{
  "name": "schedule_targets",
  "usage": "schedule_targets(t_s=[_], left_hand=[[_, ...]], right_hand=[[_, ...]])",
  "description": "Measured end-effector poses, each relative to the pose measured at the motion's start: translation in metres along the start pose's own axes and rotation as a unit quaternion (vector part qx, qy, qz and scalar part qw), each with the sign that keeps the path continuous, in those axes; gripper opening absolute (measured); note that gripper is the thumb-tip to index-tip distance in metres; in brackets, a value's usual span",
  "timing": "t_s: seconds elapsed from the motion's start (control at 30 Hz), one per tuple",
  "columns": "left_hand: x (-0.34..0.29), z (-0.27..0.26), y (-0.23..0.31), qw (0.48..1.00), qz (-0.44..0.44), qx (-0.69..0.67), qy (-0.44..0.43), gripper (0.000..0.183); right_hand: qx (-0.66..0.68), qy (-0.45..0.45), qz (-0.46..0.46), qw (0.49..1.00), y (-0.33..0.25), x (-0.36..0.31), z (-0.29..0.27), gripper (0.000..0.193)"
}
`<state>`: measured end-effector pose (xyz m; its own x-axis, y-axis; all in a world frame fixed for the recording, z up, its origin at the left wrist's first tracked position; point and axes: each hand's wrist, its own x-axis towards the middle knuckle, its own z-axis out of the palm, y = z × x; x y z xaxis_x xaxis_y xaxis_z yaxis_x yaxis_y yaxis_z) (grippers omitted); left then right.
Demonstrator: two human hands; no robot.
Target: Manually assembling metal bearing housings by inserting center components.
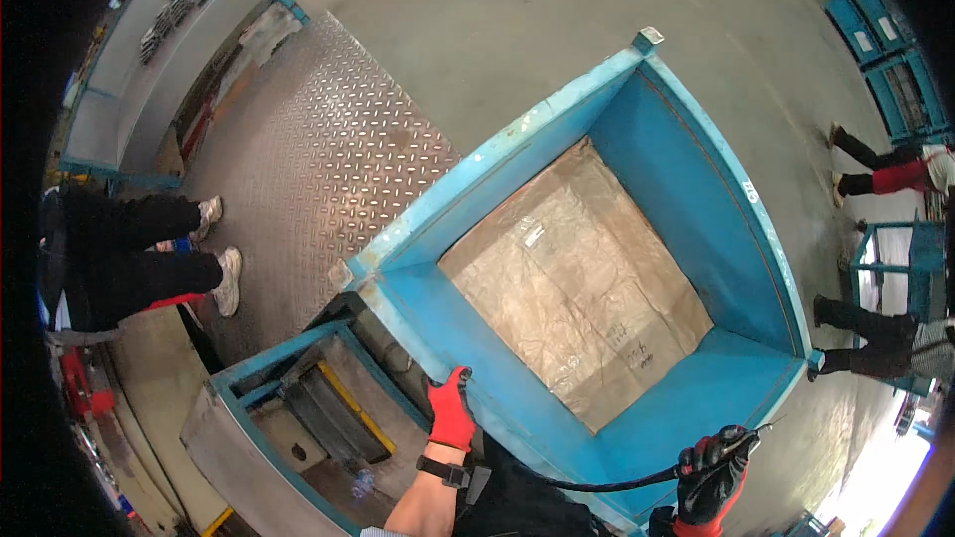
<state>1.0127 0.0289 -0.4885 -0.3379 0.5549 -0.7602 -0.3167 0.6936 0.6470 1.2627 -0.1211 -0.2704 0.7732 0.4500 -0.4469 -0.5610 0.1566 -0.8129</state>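
A large blue metal bin (741, 204) stands open in front of me, with creased brown cardboard (587, 273) covering its bottom. My left hand (454, 412), in a red and black glove, is at the bin's near left rim, its fingers curled on the edge. At the near right corner, my right hand (711, 472), gloved alike, is closed around a slim hand tool whose thin pointed tip (764, 428) sticks out past the fingers. A black hose or cable (607, 485) runs from this hand across the near side of the bin toward my body. The tool's body is mostly hidden.
A blue-framed metal container (269, 408) stands at the near left. Beyond it lies a patterned steel floor plate (368, 139), with a person (139, 254) beside it. Other people (875, 343) and blue racks (895, 60) are along the right. A grey shelf unit (149, 109) rises far left.
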Motion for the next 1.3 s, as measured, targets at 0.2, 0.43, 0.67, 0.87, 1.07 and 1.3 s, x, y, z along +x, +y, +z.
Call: schedule_targets(t_s=[0.2, 0.43, 0.67, 0.87, 1.07, 1.3], left_hand=[[0.005, 0.000, -0.003, 0.999, -0.016, -0.015, -0.041, 0.025], [0.025, -0.009, -0.021, 0.995, -0.003, 0.005, -0.097, 0.038], [0.032, -0.022, -0.033, 0.993, 0.015, 0.059, -0.101, 0.061], [-0.004, -0.092, -0.029, 0.934, 0.146, 0.318, -0.073, 0.084], [-0.071, -0.261, 0.042, 0.930, 0.127, 0.301, -0.166, 0.064], [-0.141, -0.427, 0.148, 0.961, 0.237, 0.141, 0.000, 0.054]], right_hand=[[0.009, -0.008, 0.013, 1.000, 0.008, -0.005, -0.001, 0.032], [-0.022, -0.042, 0.016, 0.999, 0.031, -0.030, -0.002, 0.030], [-0.089, -0.088, 0.054, 0.991, 0.046, -0.053, 0.021, 0.029], [-0.165, -0.142, 0.046, 0.975, 0.053, -0.076, 0.052, 0.028], [-0.251, -0.255, -0.023, 0.933, 0.072, -0.119, 0.112, 0.027], [-0.363, -0.451, -0.131, 0.805, 0.114, -0.190, 0.205, 0.026]])
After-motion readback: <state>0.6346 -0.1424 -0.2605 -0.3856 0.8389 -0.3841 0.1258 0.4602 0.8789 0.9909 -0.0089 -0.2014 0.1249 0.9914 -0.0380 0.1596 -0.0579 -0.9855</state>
